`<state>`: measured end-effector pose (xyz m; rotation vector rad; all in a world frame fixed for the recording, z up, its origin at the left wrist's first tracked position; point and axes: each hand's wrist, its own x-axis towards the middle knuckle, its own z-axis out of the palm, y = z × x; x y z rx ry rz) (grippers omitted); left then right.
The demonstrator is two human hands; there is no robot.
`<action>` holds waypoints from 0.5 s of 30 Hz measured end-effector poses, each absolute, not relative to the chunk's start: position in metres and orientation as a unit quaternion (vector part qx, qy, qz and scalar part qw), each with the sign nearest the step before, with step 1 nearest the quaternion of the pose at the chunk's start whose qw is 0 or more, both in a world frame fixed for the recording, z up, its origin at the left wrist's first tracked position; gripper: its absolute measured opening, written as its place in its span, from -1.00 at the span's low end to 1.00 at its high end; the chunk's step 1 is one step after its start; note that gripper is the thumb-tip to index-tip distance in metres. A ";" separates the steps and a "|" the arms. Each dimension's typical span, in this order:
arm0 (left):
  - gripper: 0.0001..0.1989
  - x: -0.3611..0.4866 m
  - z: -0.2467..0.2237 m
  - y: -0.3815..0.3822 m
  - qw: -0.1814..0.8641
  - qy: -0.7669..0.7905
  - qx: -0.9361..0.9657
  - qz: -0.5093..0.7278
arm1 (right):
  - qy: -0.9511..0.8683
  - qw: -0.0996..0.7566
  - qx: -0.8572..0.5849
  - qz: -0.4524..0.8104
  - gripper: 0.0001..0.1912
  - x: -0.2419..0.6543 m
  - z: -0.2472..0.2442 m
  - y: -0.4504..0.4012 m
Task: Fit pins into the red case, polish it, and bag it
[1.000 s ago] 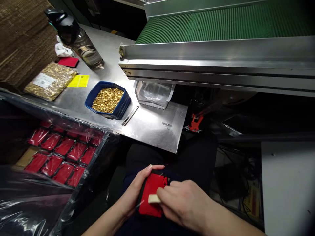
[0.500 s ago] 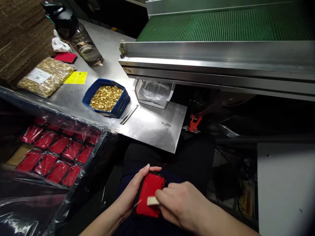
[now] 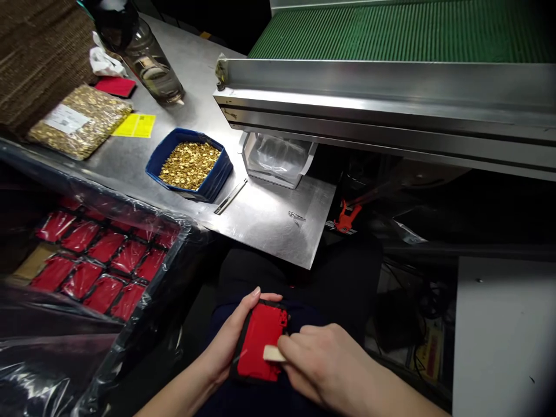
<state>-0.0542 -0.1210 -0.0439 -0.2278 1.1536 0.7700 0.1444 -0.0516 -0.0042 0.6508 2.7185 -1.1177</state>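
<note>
Over my lap, my left hand (image 3: 237, 333) is closed around the left edge of a red panel with a black frame (image 3: 259, 341). The thumb lies along its upper left side. My right hand (image 3: 315, 359) pinches a flat, pale stick (image 3: 273, 354), whose blunt end rests on or just over the red face near its lower right. Small cut-out shapes run down the panel's right edge. The right fingers partly cover that edge, and the far end of the stick is hidden in the hand.
A metal table (image 3: 278, 223) carries a blue bin of small gold pieces (image 3: 189, 165), a cutter-like tool (image 3: 230, 197), a white tray (image 3: 278, 159) and a bottle (image 3: 152, 69). A green conveyor (image 3: 391, 32) crosses above. Left stands a plastic-lined box of red panels (image 3: 104, 249).
The pale stick and my right hand have shifted slightly right. The panel sits a little further left. The whole view has moved slightly.
</note>
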 end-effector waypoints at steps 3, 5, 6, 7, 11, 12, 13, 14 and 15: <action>-0.48 -0.054 -0.044 -0.121 0.756 0.547 -0.087 0.348 | 0.894 0.080 0.242 -0.369 -0.95 0.145 -0.005 -0.051; -0.47 -0.054 -0.044 -0.121 0.757 0.553 -0.090 0.336 | 0.895 0.079 0.251 -0.360 -0.95 0.145 -0.005 -0.051; -0.46 -0.054 -0.044 -0.120 0.759 0.552 -0.086 0.335 | 0.898 0.074 0.242 -0.359 -0.94 0.145 -0.004 -0.051; -0.46 -0.054 -0.044 -0.120 0.759 0.552 -0.080 0.337 | 0.901 0.070 0.232 -0.359 -0.92 0.144 -0.004 -0.051; -0.47 -0.055 -0.045 -0.119 0.758 0.551 -0.090 0.336 | 0.895 0.081 0.252 -0.360 -0.93 0.144 -0.003 -0.050; -0.46 -0.055 -0.045 -0.120 0.761 0.548 -0.101 0.333 | 0.893 0.084 0.260 -0.356 -0.94 0.144 -0.003 -0.050; -0.46 -0.055 -0.046 -0.120 0.763 0.544 -0.110 0.332 | 0.895 0.082 0.260 -0.353 -0.94 0.144 -0.003 -0.050; -0.46 -0.055 -0.046 -0.121 0.764 0.539 -0.114 0.337 | 0.899 0.076 0.253 -0.350 -0.93 0.144 -0.004 -0.050; -0.47 -0.055 -0.047 -0.123 0.763 0.534 -0.117 0.345 | 0.903 0.069 0.247 -0.343 -0.91 0.144 -0.005 -0.051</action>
